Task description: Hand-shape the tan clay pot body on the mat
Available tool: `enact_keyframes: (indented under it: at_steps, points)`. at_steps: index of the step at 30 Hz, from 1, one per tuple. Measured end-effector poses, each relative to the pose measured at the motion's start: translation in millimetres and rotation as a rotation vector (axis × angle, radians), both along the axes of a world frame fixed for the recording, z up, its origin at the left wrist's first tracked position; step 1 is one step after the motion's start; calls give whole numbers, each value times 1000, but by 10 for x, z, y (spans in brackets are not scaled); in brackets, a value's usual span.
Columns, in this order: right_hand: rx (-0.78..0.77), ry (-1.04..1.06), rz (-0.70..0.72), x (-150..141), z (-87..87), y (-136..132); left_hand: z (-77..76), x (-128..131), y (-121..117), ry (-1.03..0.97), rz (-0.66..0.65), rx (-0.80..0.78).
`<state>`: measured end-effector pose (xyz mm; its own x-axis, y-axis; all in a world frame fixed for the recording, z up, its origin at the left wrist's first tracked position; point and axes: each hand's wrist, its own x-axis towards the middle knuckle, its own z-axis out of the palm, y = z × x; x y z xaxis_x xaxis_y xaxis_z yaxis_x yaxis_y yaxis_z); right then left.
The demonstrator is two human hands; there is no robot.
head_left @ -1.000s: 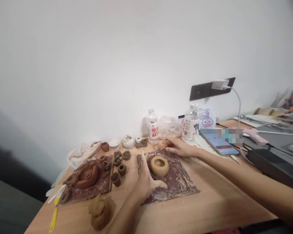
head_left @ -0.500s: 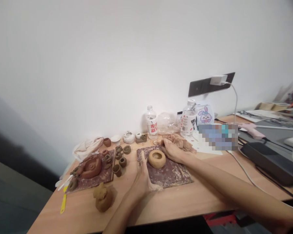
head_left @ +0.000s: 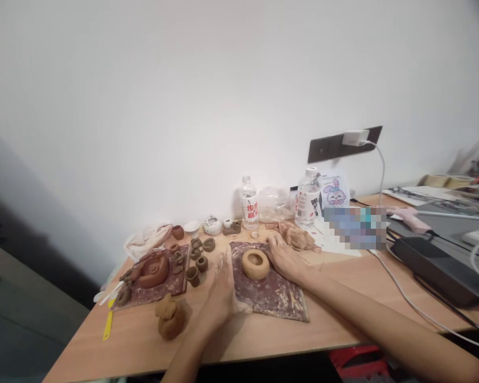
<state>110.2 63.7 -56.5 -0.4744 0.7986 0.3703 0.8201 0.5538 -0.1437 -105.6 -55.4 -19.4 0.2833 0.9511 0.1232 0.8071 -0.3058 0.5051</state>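
A rounded tan clay pot (head_left: 256,264) with a wide round opening stands upright on a dark maroon work board (head_left: 269,295) smeared with dried clay. My left hand (head_left: 222,292) is along the board's left edge, fingers stretched out and thumb spread toward the near left corner. At the board's far right edge my right hand (head_left: 286,260) has its fingers bent over the rim; its thumb is hidden. Neither hand touches the pot. A brown lump-topped clay piece (head_left: 170,317) sits on the table left of my left forearm.
A second board (head_left: 165,291) on the left carries a reddish clay piece (head_left: 153,269). Several small clay pots (head_left: 192,275) stand between the boards. Two water bottles (head_left: 249,205) and crumpled brown paper (head_left: 297,236) lie behind. A black box (head_left: 441,271) and cables are at right.
The board has turned clockwise, its near right corner swinging toward me, with the pot on it. My left hand has moved slightly left, its fingers coming off the board's top.
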Motion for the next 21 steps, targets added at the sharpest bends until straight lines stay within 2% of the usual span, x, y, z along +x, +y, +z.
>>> enact_keyframes:
  at_steps: [7, 10, 14, 18, 21]
  points:
    - [-24, -152, -148, 32, 9, -298, -259, -217, 40, 58, -8, 156]
    - [-38, -232, -240, 90, 25, -462, -240, -274, 84, 48, 20, 170]
    - [-4, -330, -243, 165, 59, -637, -177, -291, 125, 55, 68, 192]
    - [18, -375, -256, 190, 81, -700, -246, -226, 73, 27, 185, 193]
    - [9, -396, -281, 177, 91, -692, -269, -161, 13, -84, 246, 191]
